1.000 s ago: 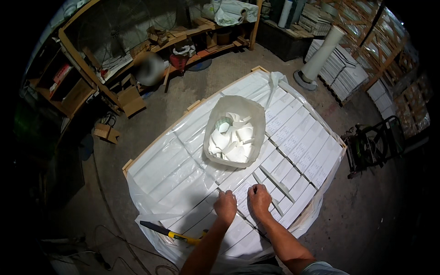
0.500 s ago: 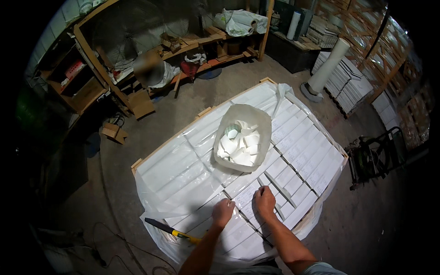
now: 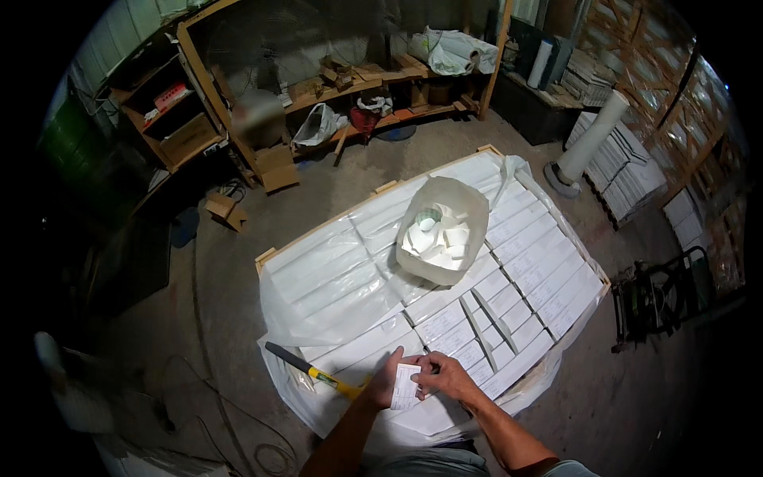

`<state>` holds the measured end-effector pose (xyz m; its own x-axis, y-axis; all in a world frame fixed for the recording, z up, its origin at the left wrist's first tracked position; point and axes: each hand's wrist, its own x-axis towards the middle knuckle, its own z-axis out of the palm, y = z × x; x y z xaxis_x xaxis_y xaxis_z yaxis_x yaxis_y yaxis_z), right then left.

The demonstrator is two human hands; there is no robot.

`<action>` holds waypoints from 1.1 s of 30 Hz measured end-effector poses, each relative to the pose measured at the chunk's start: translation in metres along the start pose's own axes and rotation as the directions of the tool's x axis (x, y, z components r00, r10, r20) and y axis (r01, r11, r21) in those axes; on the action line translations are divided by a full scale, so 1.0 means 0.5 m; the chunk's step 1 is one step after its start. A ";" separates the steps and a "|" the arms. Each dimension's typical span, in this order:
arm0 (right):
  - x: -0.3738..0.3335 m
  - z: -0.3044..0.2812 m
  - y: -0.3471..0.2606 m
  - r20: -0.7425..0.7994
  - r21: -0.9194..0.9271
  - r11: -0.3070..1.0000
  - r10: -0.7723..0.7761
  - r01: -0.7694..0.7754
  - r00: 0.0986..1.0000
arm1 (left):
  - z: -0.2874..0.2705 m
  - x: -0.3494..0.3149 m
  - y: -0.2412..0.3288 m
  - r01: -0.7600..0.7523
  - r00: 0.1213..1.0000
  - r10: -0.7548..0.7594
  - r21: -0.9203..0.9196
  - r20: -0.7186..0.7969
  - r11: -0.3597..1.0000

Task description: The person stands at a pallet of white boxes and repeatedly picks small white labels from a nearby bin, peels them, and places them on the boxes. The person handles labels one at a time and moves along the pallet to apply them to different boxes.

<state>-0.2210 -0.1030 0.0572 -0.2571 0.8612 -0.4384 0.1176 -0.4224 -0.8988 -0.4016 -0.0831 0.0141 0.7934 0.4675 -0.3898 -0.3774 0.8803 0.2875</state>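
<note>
My left hand (image 3: 385,381) holds a small white printed label (image 3: 405,387) near the close edge of the pallet load. Curled at the label's right edge, the fingers of my right hand (image 3: 442,376) pinch it. Under both hands lie long white boxes (image 3: 445,324) side by side, some with writing on their tops. A translucent plastic tub (image 3: 412,269) stands on them beyond my hands, holding loose white paper pieces (image 3: 437,248) and a round greenish roll (image 3: 429,215). Two narrow grey strips (image 3: 494,322) rest on the boxes to the right.
Left of my hands lies a yellow-and-black tool (image 3: 316,372). Clear plastic sheeting (image 3: 318,294) covers the load's left side. Behind are a wooden shelf (image 3: 318,94) and a cardboard box (image 3: 276,168). A tall white roll (image 3: 592,139) and a black cart (image 3: 661,298) stand right.
Both hands have drawn back toward me and come together, the right one leaving the boxes near the grey strips. The label now shows between them. The whole view has shifted slightly.
</note>
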 end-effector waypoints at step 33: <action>-0.066 0.016 0.093 -0.511 0.158 0.983 0.005 0.088 0.859 | 0.073 -0.060 -0.097 -0.065 0.968 0.072 0.036 -0.240 0.997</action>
<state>-0.2148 -0.1534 0.0298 0.2699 0.8824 -0.3853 -0.0590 -0.3842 -0.9214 -0.3897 -0.1428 0.0436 0.6263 0.5354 -0.5667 -0.4112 0.8444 0.3434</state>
